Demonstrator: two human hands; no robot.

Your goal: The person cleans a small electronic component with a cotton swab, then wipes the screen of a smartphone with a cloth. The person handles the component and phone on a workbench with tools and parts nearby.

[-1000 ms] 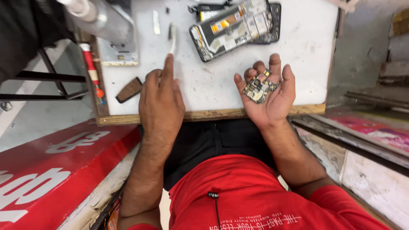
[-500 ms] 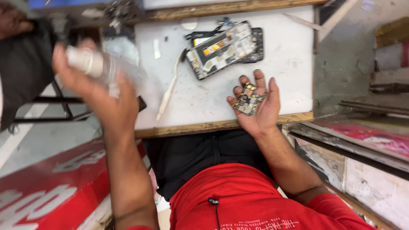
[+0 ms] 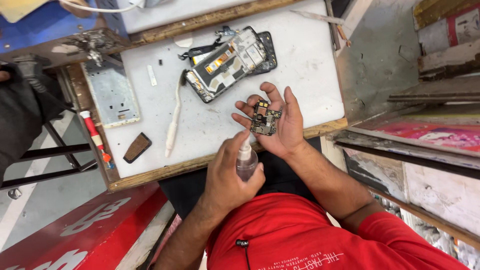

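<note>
Circuit board (image 3: 264, 118): flat on right hand (image 3: 274, 122) — open palm, fingers (image 3: 274, 93) spread.
Bottle (image 3: 246, 161): clenched in left hand (image 3: 230, 175) — nozzle just beside board.

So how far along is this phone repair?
Done: the phone lies opened on the white table, its circuit board taken out. In hand: the right hand cradles the board, and the left hand aims a small clear bottle at it. Left: the board is not yet refitted.
</note>
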